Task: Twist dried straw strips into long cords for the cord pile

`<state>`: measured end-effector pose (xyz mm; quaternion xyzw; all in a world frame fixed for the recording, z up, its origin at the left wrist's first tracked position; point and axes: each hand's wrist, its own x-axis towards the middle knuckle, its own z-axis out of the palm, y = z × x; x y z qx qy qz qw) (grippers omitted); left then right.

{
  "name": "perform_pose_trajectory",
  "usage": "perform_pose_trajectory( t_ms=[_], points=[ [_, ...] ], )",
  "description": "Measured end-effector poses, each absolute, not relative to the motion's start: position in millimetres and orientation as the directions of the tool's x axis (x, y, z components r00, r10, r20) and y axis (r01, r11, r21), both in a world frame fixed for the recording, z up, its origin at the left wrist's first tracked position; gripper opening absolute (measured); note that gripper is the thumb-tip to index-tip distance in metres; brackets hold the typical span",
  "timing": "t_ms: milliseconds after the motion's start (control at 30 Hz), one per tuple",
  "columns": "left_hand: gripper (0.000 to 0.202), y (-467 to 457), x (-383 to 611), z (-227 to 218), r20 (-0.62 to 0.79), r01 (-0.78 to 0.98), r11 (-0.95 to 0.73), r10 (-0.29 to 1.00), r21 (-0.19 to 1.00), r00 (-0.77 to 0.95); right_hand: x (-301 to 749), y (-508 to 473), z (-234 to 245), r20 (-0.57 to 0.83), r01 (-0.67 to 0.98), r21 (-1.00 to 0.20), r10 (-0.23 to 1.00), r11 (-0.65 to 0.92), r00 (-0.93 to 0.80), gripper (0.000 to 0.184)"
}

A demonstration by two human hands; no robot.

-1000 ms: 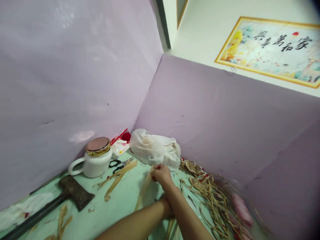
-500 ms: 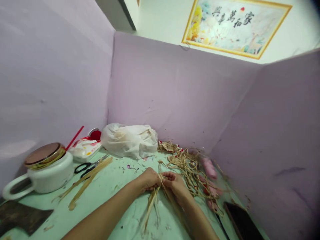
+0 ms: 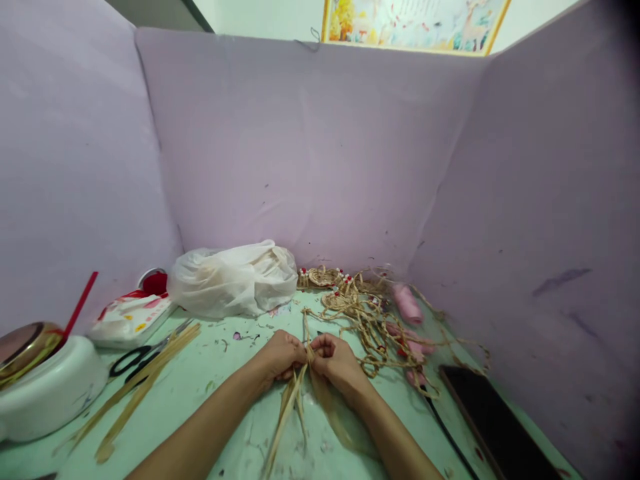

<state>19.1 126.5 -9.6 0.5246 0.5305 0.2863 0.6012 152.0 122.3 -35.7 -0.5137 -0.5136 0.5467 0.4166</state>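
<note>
Both hands meet low in the middle of the head view, over the green tabletop. My left hand [image 3: 284,360] is closed, pinching pale straw-like fibre strips [image 3: 287,417] whose loose ends hang toward me. Close beside it, my right hand [image 3: 336,363] pinches the same bundle, with a wider strip [image 3: 340,417] trailing below its palm. A short twisted cord [image 3: 306,325] runs away from the fingertips, ending in a small knot. The exact spot where the fingers grip is partly hidden.
Left: a white mug [image 3: 60,393], black-handled scissors [image 3: 131,363], loose fibre strips [image 3: 135,393] and a tissue pack [image 3: 133,320]. Behind: a white plastic bag [image 3: 235,280]. Right: tangled braided cords [image 3: 373,333], a pink thread spool [image 3: 407,305] and a dark phone [image 3: 495,420]. Lilac panels [image 3: 310,147] enclose the table.
The view has tilted down and shifted, so the phone shows more and the wall picture less. Both hands stay on the fibre bundle, and the wide strip under the right hand has spread out.
</note>
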Motion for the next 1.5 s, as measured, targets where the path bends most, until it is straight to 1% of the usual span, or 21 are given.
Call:
perform_pose_trajectory(
  t_ms=[133, 267, 400, 600, 733, 833, 933, 1000, 1067, 1100, 1167, 1233, 1300, 1367, 1400, 1433, 1500],
  points=[
    [0.014, 127, 19, -9, -0.336, 0.266, 0.266, 0.903, 0.927, 0.267, 153, 123, -36, -0.122, 0.07, -0.991, 0.985, -0.114, -0.119, 0.021],
    [0.01, 128, 21, -13, -0.313, 0.238, 0.255, 0.917, 0.937, 0.248, 154, 123, -33, -0.157, 0.046, -0.987, 0.979, -0.153, -0.13, 0.02],
    [0.007, 129, 22, -15, -0.305, 0.225, 0.252, 0.921, 0.941, 0.241, 152, 122, -32, -0.192, 0.051, -0.981, 0.978, -0.189, -0.079, 0.012],
    [0.008, 129, 22, -12, -0.317, 0.231, 0.266, 0.922, 0.936, 0.221, 153, 123, -38, -0.12, 0.08, -0.99, 0.988, -0.112, -0.102, 0.015],
    [0.009, 128, 23, -11, -0.316, 0.248, 0.263, 0.925, 0.932, 0.209, 157, 127, -42, -0.019, 0.125, -0.992, 0.989, -0.001, -0.146, 0.015],
    [0.011, 127, 26, -12, -0.317, 0.268, 0.263, 0.931, 0.927, 0.181, 156, 126, -43, 0.071, 0.213, -0.972, 0.987, 0.101, -0.144, 0.012],
    [0.015, 127, 29, -13, -0.338, 0.288, 0.295, 0.934, 0.911, 0.114, 152, 122, -43, 0.164, 0.347, -0.919, 0.981, 0.19, -0.103, 0.011],
    [0.018, 127, 31, -13, -0.345, 0.295, 0.312, 0.936, 0.903, 0.068, 149, 119, -43, 0.192, 0.426, -0.883, 0.98, 0.199, -0.059, 0.012],
    [0.019, 127, 33, -13, -0.344, 0.296, 0.316, 0.938, 0.901, 0.045, 148, 119, -43, 0.2, 0.446, -0.877, 0.98, 0.177, 0.005, 0.013],
    [0.02, 128, 33, -13, -0.344, 0.297, 0.316, 0.938, 0.901, 0.046, 148, 120, -44, 0.201, 0.427, -0.889, 0.979, 0.165, 0.04, 0.014],
    [0.019, 128, 32, -13, -0.347, 0.298, 0.313, 0.935, 0.902, 0.068, 152, 124, -45, 0.182, 0.33, -0.933, 0.979, 0.142, 0.093, 0.018],
    [0.018, 128, 31, -12, -0.345, 0.301, 0.301, 0.932, 0.905, 0.106, 159, 130, -42, 0.116, 0.169, -0.981, 0.984, 0.093, 0.132, 0.024],
    [0.017, 127, 29, -11, -0.346, 0.308, 0.293, 0.929, 0.905, 0.133, 170, 135, -34, 0.028, -0.027, -0.999, 0.987, 0.033, 0.158, 0.029],
    [0.018, 127, 28, -10, -0.35, 0.316, 0.29, 0.925, 0.903, 0.15, 183, 138, -19, -0.03, -0.222, -0.975, 0.983, 0.012, 0.184, 0.033],
    [0.017, 127, 28, -9, -0.348, 0.319, 0.287, 0.925, 0.903, 0.154, 191, 138, -8, -0.045, -0.287, -0.958, 0.978, 0.015, 0.202, 0.035],
    [0.016, 126, 28, -9, -0.343, 0.323, 0.28, 0.926, 0.904, 0.157, 200, 138, 3, -0.041, -0.343, -0.938, 0.973, 0.04, 0.226, 0.035],
    [0.015, 126, 28, -8, -0.333, 0.329, 0.266, 0.929, 0.906, 0.164, 220, 135, 31, 0.024, -0.441, -0.887, 0.968, 0.136, 0.25, 0.033]
  ],
)
